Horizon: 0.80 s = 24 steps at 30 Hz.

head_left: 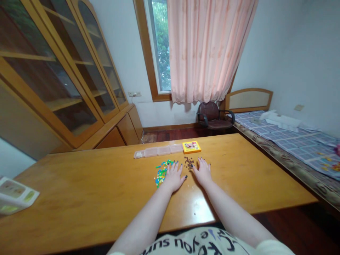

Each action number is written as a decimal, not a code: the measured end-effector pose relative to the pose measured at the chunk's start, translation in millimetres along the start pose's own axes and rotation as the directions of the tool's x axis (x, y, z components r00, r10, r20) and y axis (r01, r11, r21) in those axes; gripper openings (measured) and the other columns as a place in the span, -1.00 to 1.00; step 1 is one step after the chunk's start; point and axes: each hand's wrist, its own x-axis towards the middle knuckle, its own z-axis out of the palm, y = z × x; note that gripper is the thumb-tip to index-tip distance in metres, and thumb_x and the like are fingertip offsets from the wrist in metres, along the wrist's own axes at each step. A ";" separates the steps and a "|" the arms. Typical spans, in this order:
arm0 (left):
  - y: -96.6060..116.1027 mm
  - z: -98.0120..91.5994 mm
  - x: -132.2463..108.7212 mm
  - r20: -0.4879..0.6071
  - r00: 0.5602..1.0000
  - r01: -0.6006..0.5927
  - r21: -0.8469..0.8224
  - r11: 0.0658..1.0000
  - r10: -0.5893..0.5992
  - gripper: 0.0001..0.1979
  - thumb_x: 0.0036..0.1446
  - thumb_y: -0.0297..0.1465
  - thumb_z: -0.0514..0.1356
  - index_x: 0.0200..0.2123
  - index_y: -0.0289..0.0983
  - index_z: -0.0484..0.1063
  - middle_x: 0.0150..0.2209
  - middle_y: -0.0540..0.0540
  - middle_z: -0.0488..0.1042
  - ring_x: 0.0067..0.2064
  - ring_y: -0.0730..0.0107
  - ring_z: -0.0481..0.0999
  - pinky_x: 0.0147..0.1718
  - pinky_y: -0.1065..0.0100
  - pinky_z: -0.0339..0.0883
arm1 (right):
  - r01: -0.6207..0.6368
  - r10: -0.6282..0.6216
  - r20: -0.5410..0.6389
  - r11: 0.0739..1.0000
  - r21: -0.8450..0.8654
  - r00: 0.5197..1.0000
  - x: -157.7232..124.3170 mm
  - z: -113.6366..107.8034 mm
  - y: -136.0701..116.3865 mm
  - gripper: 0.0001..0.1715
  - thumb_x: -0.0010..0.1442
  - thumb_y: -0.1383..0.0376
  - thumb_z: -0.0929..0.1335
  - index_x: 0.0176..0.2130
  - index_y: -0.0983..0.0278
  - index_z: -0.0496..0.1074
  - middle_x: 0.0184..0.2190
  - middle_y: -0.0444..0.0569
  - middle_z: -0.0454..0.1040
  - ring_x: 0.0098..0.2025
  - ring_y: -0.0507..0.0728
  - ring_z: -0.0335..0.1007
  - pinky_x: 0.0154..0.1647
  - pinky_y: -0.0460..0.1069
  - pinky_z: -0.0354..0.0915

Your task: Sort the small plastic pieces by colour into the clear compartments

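Note:
My left hand (174,176) lies flat on the wooden table with its fingers spread, at the right edge of a pile of small coloured bricks (160,176) in green, blue, yellow and white. Part of that pile is hidden under the fingers. To the right, my right hand (203,172) rests palm down, fingers stretched out, holding nothing. Beside its thumb is a loose scatter of small brown bricks (188,162). A few pale bits lie on the table between the two wrists.
Behind the bricks stand a row of clear plastic compartments (158,151) and a yellow box (191,147). A white carton (16,195) sits at the table's left end. Beyond the table are a dark red armchair (212,115), a bed (287,134) and a glass-doored cabinet (106,118).

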 end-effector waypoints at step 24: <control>-175.9 2.9 -58.4 -0.259 0.797 0.500 -0.224 0.837 -0.546 -0.42 0.18 -0.15 -0.04 0.17 -0.38 0.17 0.26 -0.35 0.08 0.26 0.00 0.10 0.20 0.03 -0.06 | -0.124 0.138 0.041 0.962 -0.244 0.990 46.6 25.9 -40.5 0.03 0.16 -0.09 0.12 0.30 0.56 -0.28 0.33 0.33 -0.36 0.34 0.38 -0.49 0.22 0.34 -0.51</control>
